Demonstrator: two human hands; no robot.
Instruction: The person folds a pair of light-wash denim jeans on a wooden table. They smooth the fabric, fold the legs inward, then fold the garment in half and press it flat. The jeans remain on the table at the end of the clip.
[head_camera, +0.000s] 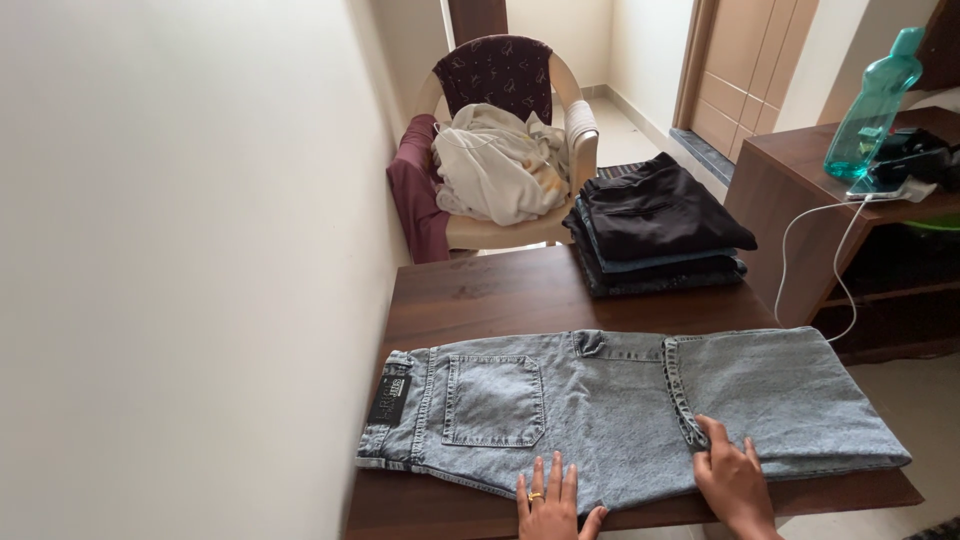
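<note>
On the dark wooden table (470, 300), light blue jeans (600, 400) lie folded, waistband toward the wall. Left hand (550, 505) presses flat, fingers spread, gripping nothing; right hand (732, 480) rests open on the folded hem, its grip loose. Risk, I'd say: the fold hangs off the near edge and could slide if the palms lift unevenly. Behind sits a stack of dark folded trousers (655, 225). Both wrists are cut off below.
</note>
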